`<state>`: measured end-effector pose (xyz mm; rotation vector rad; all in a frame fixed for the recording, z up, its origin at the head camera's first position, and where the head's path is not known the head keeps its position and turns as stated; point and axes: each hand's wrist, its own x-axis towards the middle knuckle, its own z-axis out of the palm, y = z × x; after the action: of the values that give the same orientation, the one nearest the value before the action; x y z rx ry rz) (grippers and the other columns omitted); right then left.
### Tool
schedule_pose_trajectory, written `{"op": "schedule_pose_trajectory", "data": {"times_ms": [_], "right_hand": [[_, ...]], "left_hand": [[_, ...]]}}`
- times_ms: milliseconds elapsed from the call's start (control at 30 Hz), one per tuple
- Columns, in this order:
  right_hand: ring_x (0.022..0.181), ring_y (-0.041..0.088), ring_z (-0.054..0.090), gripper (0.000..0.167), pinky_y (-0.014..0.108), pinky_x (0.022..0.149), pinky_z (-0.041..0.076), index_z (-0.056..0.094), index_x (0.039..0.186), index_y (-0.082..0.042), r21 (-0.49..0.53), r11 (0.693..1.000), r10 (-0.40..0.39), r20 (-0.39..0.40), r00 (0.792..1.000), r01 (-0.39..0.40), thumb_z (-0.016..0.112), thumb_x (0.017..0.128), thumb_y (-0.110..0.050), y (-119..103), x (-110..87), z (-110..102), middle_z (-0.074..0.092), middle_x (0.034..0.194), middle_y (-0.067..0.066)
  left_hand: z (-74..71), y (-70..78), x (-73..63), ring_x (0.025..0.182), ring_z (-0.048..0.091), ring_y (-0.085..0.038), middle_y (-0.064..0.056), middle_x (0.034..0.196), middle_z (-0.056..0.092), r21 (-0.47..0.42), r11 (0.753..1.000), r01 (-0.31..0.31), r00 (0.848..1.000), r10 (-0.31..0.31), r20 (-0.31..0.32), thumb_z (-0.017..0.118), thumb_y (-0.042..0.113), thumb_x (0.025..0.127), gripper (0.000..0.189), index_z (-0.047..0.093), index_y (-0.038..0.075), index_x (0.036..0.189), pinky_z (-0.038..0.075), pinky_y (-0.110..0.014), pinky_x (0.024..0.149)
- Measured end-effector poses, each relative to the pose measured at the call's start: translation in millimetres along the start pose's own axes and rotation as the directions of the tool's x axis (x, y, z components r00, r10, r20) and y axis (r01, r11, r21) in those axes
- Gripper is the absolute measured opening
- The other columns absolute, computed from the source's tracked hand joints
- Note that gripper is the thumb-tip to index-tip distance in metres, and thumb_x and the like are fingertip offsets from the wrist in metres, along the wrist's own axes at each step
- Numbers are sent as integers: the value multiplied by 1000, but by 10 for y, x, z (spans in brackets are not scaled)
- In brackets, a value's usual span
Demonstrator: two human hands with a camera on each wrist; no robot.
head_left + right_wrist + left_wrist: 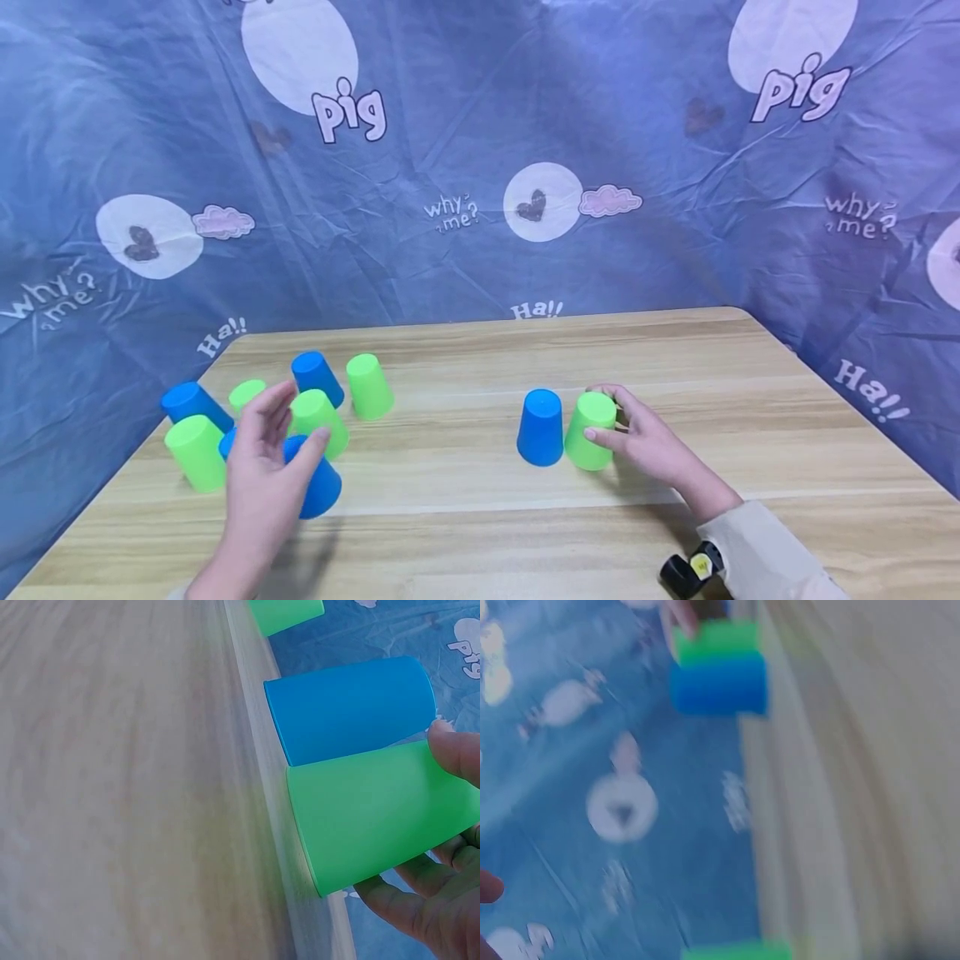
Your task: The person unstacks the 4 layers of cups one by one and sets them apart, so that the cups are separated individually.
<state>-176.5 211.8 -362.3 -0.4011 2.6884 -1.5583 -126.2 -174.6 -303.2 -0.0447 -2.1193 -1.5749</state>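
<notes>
My right hand (641, 437) holds an upside-down green cup (589, 433), thumb on the near side and fingers round the far side. Right beside that cup, on its left, stands an upside-down blue cup (540, 429). In the right wrist view the thumb (454, 754) and fingers flank the green cup (382, 817). My left hand (262, 467) is raised with thumb and fingers spread apart, overlapping a blue cup (321, 487) in the head view. Behind its fingers stands a green cup (321, 423). The left wrist view is blurred.
More upside-down cups stand at the table's left: a green cup (369, 387), a blue cup (317, 379), another blue one (197, 404) and a green cup (198, 454) near the left edge. A patterned blue cloth (450, 267) hangs behind the wooden table (457, 550).
</notes>
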Motion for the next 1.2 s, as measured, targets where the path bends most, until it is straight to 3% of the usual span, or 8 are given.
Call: {"op": "schedule_pose_trajectory", "data": {"times_ms": [233, 467, 600, 733, 800, 900, 1033, 1200], "right_hand": [[116, 37, 49, 52, 53, 93, 41, 37, 132, -2, 6, 1000, -5, 0, 1000, 5, 60, 89, -19, -8, 3, -9, 52, 120, 15], [115, 35, 49, 51, 50, 93, 41, 37, 131, -1, 20, 1000, -12, -11, 1000, 12, 61, 89, -18, 3, 2, -18, 53, 119, 15], [114, 35, 50, 51, 50, 94, 40, 38, 131, -1, 17, 1000, -16, -8, 1000, 16, 61, 89, -18, 7, 6, -1, 53, 119, 15], [115, 36, 50, 51, 51, 94, 40, 37, 131, -1, 16, 1000, -16, -10, 1000, 17, 61, 88, -17, 4, 7, 9, 53, 119, 15], [115, 37, 49, 51, 51, 94, 40, 37, 131, 0, 15, 1000, -17, -13, 1000, 17, 61, 88, -17, 3, 6, 9, 53, 119, 16], [115, 37, 50, 51, 51, 94, 41, 38, 131, -1, 12, 1000, -17, -16, 1000, 17, 61, 88, -16, 1, 7, 10, 53, 119, 16], [115, 37, 49, 51, 51, 93, 41, 38, 131, -1, 12, 1000, -17, -12, 1000, 17, 61, 89, -17, 4, 11, 14, 53, 119, 15], [115, 37, 49, 51, 54, 94, 41, 38, 131, -2, 7, 1000, -14, -11, 1000, 14, 61, 89, -17, 3, 9, 6, 53, 120, 15]], "left_hand": [[358, 235, -55, 128, 39, -15, -4, 136, 44, -250, 967, 46, 983, 1, 186, 60, -8, 83, 55, 38, 3, 133, 31, -18, 106], [853, 165, -93, 132, 35, -26, -14, 139, 40, -356, 913, 199, 926, -57, 373, 61, -3, 82, 59, 36, 1, 135, 24, -40, 112], [1086, 100, -126, 133, 33, -31, -18, 140, 38, -408, 882, 235, 914, -58, 402, 60, -3, 82, 59, 35, -1, 136, 21, -45, 112], [1278, 46, -159, 133, 35, -28, -14, 140, 41, -405, 892, 202, 931, -46, 363, 60, -3, 83, 55, 40, 0, 133, 23, -43, 112], [1371, 22, -172, 133, 35, -27, -12, 140, 42, -386, 899, 205, 928, -53, 369, 61, -2, 83, 54, 41, 2, 133, 23, -42, 112], [1492, -10, -177, 134, 32, -29, -11, 142, 39, -364, 890, 276, 893, -98, 439, 63, 3, 83, 57, 39, 4, 135, 22, -44, 112], [1621, -51, -172, 135, 29, -33, -13, 144, 34, -343, 847, 406, 840, -199, 505, 64, 6, 83, 63, 34, 6, 138, 21, -47, 112], [1750, -60, -194, 136, 26, -34, -14, 146, 31, -322, 815, 481, 806, -267, 528, 67, 5, 81, 68, 33, 7, 140, 22, -48, 112]]}}
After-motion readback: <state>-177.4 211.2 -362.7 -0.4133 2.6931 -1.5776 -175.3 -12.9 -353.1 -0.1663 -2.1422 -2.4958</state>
